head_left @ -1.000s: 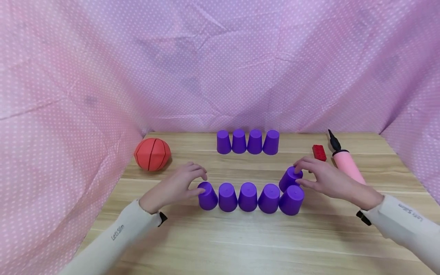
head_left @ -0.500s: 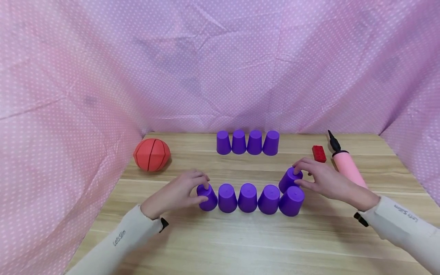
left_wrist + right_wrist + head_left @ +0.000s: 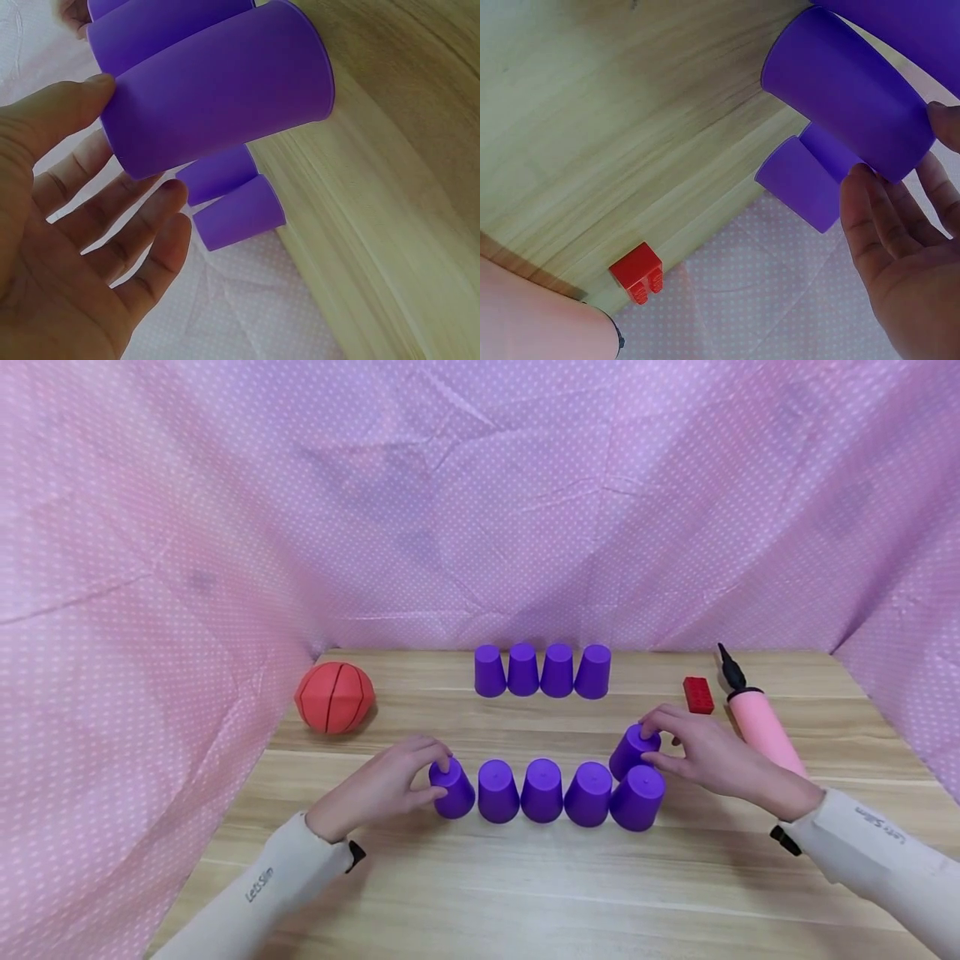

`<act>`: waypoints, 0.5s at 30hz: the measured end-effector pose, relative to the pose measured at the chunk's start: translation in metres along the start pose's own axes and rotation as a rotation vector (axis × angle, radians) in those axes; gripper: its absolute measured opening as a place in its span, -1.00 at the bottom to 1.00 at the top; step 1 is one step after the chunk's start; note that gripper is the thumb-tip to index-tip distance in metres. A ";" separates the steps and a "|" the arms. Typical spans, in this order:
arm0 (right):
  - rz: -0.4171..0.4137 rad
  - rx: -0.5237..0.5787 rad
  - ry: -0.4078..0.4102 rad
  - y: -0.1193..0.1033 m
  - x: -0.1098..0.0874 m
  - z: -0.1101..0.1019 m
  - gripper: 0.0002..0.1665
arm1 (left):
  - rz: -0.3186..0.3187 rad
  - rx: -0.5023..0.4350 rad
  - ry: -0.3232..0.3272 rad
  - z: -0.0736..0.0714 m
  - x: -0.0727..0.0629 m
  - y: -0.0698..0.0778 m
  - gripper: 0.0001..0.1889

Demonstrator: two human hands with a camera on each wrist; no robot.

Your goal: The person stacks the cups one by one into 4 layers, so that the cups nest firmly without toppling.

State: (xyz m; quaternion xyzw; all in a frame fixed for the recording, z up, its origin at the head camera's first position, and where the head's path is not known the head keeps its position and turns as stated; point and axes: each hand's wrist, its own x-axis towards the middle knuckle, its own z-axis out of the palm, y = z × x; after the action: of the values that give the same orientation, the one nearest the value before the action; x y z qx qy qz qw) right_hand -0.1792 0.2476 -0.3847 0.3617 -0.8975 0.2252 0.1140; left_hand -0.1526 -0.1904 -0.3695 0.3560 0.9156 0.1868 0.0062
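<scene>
My left hand [image 3: 390, 781] pinches the top of the leftmost purple cup [image 3: 454, 795] in the near row, thumb on the near side and fingers behind. In the left wrist view that cup [image 3: 225, 86] stands upside down on the table. My right hand [image 3: 701, 749] grips the top of another upturned purple cup [image 3: 628, 756], just behind the near row's right-end cup [image 3: 637, 800]. The right wrist view shows its thumb and fingers on either side of this cup's [image 3: 847, 90] base end. Between the hands, more cups [image 3: 542, 792] stand upside down side by side.
At the back of the wooden table [image 3: 525, 893], several purple cups [image 3: 522, 670] form a second row. A red ball [image 3: 334, 697] sits at the left. On the right are a red toy brick [image 3: 698, 695] and a pink pump [image 3: 765, 727]. Pink dotted cloth [image 3: 480, 510] hangs behind.
My left hand has closed in on the leftmost near cup; its index finger now lies at the cup's top. The right hand has stayed on its cup almost unmoved.
</scene>
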 end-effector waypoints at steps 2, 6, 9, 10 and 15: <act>-0.001 -0.001 0.002 0.001 0.000 0.001 -0.64 | -0.007 0.003 0.006 0.000 -0.001 0.000 -0.75; 0.002 0.002 -0.009 0.001 0.000 0.001 -0.64 | -0.013 0.004 0.012 0.000 -0.001 -0.001 -0.76; 0.000 0.009 -0.011 0.000 0.001 -0.001 -0.65 | -0.011 0.013 0.027 -0.001 0.000 -0.001 -0.75; -0.005 0.012 -0.008 -0.001 0.003 -0.001 -0.65 | -0.006 0.015 0.032 -0.002 0.001 -0.001 -0.75; -0.049 -0.001 0.029 -0.004 0.014 -0.007 -0.67 | 0.021 0.021 0.076 -0.007 0.008 -0.004 -0.74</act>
State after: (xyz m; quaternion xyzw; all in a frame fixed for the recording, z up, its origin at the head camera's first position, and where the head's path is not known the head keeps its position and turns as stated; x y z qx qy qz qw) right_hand -0.1860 0.2398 -0.3723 0.3803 -0.8866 0.2272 0.1327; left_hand -0.1623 -0.1903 -0.3635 0.3585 0.9133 0.1904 -0.0341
